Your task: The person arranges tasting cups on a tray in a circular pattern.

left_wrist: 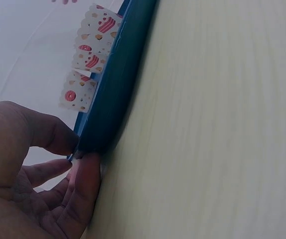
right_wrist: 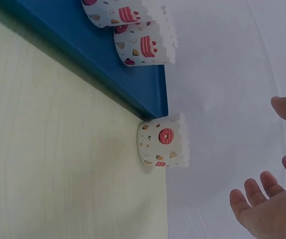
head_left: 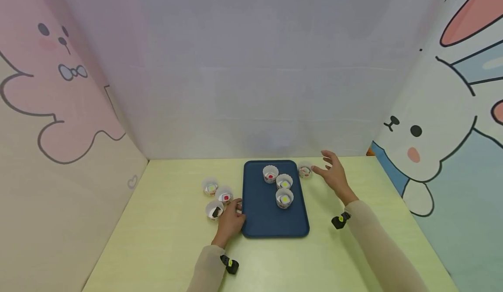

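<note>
One cup [head_left: 304, 170], just beside right hand [head_left: 335, 179]; tray [head_left: 271, 222], pinched by left hand [head_left: 231, 220]

Dark blue tray [head_left: 259, 222], red-patterned white cups [right_wrist: 163, 144], pale yellow wood-grained table [head_left: 165, 226]

Diffuse, even light; soft shadows on table [head_left: 169, 239]. Left wrist view: fingers [left_wrist: 86, 191] shaded, wood grain soft.

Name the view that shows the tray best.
The head view: nearly the whole tray shows from above, three cups on it. The left wrist view shows only one side, nearly edge-on; the right wrist view, just a part with one corner.
</note>
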Demonstrator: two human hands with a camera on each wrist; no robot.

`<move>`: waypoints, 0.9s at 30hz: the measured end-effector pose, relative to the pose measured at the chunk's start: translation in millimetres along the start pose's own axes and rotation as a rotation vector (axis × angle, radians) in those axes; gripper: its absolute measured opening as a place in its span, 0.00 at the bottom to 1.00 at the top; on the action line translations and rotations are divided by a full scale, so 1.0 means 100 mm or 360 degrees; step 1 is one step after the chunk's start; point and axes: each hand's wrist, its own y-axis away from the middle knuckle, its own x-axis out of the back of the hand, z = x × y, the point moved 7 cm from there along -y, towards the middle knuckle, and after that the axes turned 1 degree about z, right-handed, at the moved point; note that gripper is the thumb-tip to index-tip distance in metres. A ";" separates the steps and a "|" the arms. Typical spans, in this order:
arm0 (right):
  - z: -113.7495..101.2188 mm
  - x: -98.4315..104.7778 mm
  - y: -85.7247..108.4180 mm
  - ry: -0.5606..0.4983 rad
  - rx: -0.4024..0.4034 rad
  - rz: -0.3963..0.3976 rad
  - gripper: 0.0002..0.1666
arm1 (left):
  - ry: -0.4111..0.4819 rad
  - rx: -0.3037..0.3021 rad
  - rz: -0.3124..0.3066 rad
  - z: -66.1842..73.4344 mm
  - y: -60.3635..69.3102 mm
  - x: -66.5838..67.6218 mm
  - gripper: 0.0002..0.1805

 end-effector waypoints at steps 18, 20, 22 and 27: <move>0.40 -0.21 -0.26 0.0006 -0.0165 -0.0146 0.56 | 0.0000 -0.0001 -0.0006 0.00 0.00 0.00 0.29; 0.44 -0.24 -0.28 0.0001 -0.0174 -0.0153 0.57 | 0.0005 -0.0004 -0.0005 0.00 0.00 -0.01 0.29; 0.48 -0.27 -0.28 -0.0012 -0.0177 -0.0167 0.58 | 0.0013 0.0004 -0.0012 0.00 0.00 -0.01 0.29; 0.54 -0.33 -0.29 -0.0039 -0.0194 -0.0196 0.59 | 0.0020 0.0014 -0.0015 0.00 0.01 -0.01 0.29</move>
